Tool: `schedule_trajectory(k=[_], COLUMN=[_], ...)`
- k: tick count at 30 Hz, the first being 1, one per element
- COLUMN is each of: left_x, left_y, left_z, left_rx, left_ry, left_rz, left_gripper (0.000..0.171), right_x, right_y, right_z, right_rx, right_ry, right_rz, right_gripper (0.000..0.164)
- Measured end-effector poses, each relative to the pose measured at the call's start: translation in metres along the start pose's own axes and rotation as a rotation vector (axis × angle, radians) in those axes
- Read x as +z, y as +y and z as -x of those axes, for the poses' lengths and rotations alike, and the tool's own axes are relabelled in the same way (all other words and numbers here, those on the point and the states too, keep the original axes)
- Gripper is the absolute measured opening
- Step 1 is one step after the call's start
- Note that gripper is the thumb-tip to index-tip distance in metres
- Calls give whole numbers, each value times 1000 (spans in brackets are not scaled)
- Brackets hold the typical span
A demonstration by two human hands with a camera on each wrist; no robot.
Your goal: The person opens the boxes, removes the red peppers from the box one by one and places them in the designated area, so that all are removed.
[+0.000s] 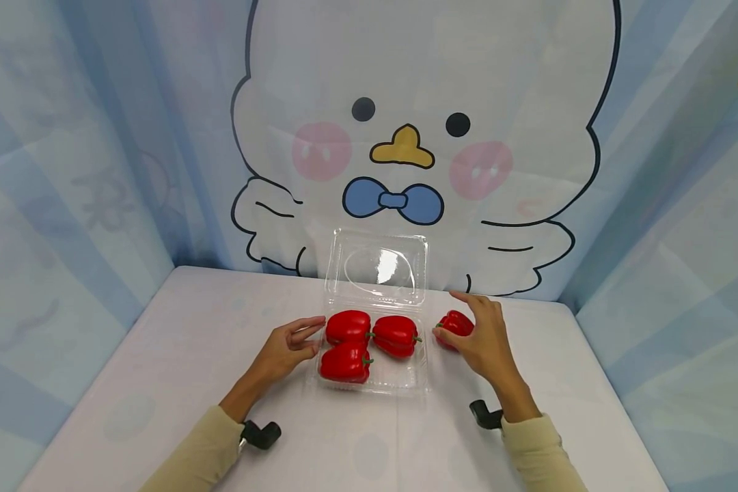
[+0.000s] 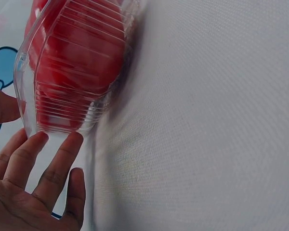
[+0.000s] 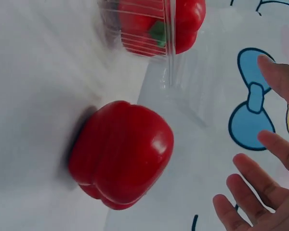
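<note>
Three red bell peppers lie in a clear plastic clamshell container, two on its left side and one at the right. Its lid stands up at the back. My left hand is at the container's left side; in the left wrist view the fingertips touch the ribbed wall and the thumb is near the rim. Right of the container, another red bell pepper lies on the table. My right hand hovers over it, thumb and fingers spread, with a gap to the pepper in the right wrist view.
A white table carries everything. Right behind it hangs a pale curtain with a cartoon bird print, and blue-white curtains close off both sides. A black wrist mount sticks out from each forearm.
</note>
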State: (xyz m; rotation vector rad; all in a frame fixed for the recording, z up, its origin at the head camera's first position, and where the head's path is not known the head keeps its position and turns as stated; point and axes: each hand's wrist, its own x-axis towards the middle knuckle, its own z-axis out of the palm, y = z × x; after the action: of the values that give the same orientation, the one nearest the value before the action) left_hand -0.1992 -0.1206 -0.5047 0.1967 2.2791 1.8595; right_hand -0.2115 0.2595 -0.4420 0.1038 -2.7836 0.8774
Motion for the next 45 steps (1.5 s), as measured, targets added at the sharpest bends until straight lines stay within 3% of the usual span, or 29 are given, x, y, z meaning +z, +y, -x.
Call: schedule_trajectory(k=[7, 19, 31, 45], left_x=[0, -1, -1, 0], left_y=[1, -7, -8, -7], left_z=[0, -3, -4, -3], left_rx=[-1, 6, 0, -16], left_ry=[1, -20, -16, -4], left_rz=[2, 21, 23, 30], left_gripper=[60, 59, 60, 60], right_x=[2, 20, 51, 66], right_y=[-19, -42, -43, -50], right_z=[7, 19, 22, 18], right_rx=[-97, -179, -183, -138], right_ry=[15, 3, -39, -108], right_rz=[-26, -100, -64, -33], right_gripper=[84, 82, 84, 84])
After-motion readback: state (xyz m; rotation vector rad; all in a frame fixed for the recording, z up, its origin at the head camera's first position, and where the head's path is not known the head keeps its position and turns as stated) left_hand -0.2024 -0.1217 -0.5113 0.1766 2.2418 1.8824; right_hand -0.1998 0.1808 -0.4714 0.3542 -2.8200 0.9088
